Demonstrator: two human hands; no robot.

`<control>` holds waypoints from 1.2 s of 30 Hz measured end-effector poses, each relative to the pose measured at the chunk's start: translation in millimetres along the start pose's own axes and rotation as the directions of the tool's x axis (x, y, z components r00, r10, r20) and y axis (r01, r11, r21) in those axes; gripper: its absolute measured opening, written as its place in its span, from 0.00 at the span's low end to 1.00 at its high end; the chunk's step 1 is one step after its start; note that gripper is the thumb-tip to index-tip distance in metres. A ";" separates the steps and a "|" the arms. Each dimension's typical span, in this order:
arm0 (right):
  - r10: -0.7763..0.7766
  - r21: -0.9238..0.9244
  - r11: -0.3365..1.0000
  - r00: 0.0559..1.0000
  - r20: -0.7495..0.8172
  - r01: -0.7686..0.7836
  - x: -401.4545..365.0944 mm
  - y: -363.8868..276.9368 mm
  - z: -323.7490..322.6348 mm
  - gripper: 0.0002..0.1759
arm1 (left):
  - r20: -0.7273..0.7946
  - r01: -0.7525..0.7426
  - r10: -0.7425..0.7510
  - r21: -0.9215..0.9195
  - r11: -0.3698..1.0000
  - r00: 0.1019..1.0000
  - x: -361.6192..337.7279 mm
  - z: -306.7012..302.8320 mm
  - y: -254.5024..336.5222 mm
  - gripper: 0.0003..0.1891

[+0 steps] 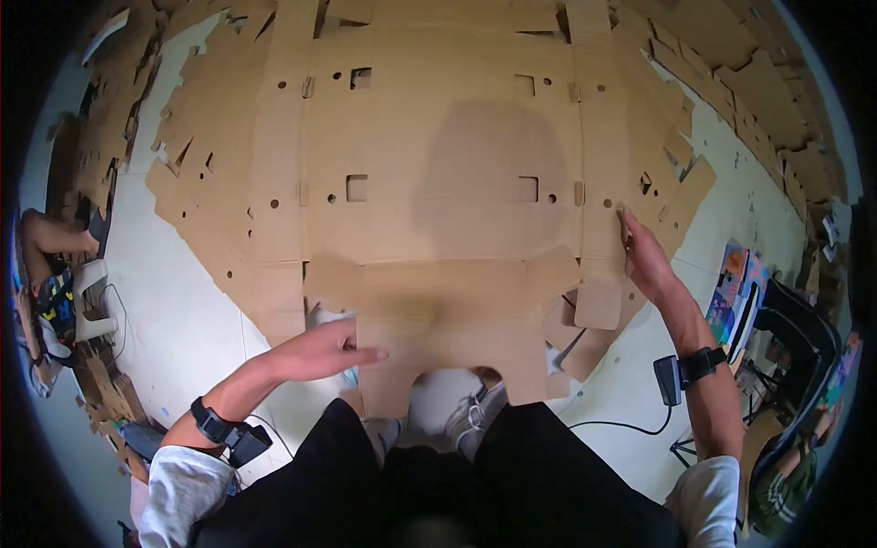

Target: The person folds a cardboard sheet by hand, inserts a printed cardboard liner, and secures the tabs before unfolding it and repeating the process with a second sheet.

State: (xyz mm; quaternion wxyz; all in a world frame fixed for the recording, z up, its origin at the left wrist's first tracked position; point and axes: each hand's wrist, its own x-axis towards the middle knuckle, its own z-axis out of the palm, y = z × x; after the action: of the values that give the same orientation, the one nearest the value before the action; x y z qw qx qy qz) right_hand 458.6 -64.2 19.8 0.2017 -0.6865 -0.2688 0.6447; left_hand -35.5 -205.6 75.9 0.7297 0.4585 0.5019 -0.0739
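A large flat die-cut cardboard sheet spreads in front of me, with square cutouts, small round holes and creased folds. Its near flap reaches down towards my shoes and has a curved notch in its front edge. My left hand grips the left edge of this flap, one digit lying on top and the other fingers partly hidden. On the other side, my right hand is closed on the edge of the sheet's right side strip, its fingertips partly hidden. More cardboard layers show beneath.
A small white stool and another person's leg are at the left. Cardboard pieces lie at the far right. A black-edged chair or bag stands at the right. A cable runs from my right wrist device.
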 end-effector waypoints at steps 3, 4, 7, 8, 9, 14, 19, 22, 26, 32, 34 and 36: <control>-0.164 -0.260 0.955 0.984 -0.075 0.139 2.0 2.5 -0.3 0.27 | -0.228 0.009 -0.210 -0.655 0.755 0.951 27.9 8.4 -15.3 0.26; -0.243 -0.410 0.892 0.966 -0.086 0.187 -0.1 4.0 2.6 0.25 | -0.291 -0.050 -0.222 -0.702 0.710 0.931 30.3 5.4 -18.2 0.25; -0.322 -0.352 0.890 0.946 -0.038 0.289 -11.9 11.3 15.5 0.21 | -0.505 -0.213 -0.233 -0.676 0.705 0.831 28.2 -3.6 -18.8 0.24; -0.371 -0.322 0.888 0.926 -0.076 0.329 -20.7 14.9 20.6 0.21 | -0.518 -0.203 -0.214 -0.634 0.746 0.828 24.7 -4.6 -16.8 0.24; -0.417 -0.293 0.882 0.902 -0.115 0.370 -36.0 14.0 29.7 0.21 | -0.531 -0.194 -0.195 -0.589 0.784 0.825 20.5 -6.0 -16.9 0.25; -0.493 -0.261 0.867 0.809 -0.320 0.425 -84.5 35.0 33.2 0.21 | -0.564 -0.252 -0.022 -0.404 0.879 0.826 23.9 1.4 -41.5 0.29; -0.478 -0.417 0.837 0.845 -0.241 0.354 -66.3 58.8 -6.3 0.22 | -0.431 -0.249 0.048 -0.422 0.872 0.901 19.7 7.5 11.0 0.36; -0.545 -0.562 0.728 0.829 -0.126 0.393 -64.8 43.2 5.7 0.23 | -0.376 -0.259 0.119 -0.348 0.901 0.919 30.8 6.7 -2.2 0.39; -0.524 -0.582 0.719 0.846 -0.094 0.381 -58.6 32.4 6.4 0.24 | -0.356 -0.162 0.009 -0.402 0.901 0.935 26.2 2.9 -5.3 0.41; -0.698 -0.854 0.370 0.716 0.004 0.365 -47.6 47.2 6.9 0.28 | -0.357 -0.076 -0.114 -0.478 0.875 0.927 16.0 7.3 -19.5 0.41; -0.670 -0.874 0.364 0.743 -0.006 0.321 -58.0 48.9 12.2 0.28 | -0.423 -0.113 -0.101 -0.452 0.885 0.900 16.7 8.9 -25.2 0.41; -0.667 -0.911 0.220 0.735 0.120 0.348 -63.5 53.4 17.0 0.28 | -0.420 -0.094 -0.139 -0.487 0.868 0.897 16.3 1.9 -23.9 0.41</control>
State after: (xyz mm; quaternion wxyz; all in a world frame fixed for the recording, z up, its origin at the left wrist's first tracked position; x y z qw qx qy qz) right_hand 446.0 -146.7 34.4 0.0453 -0.6410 -0.7444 0.1815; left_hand -39.9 -214.9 48.8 0.6884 0.2544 0.6614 0.1547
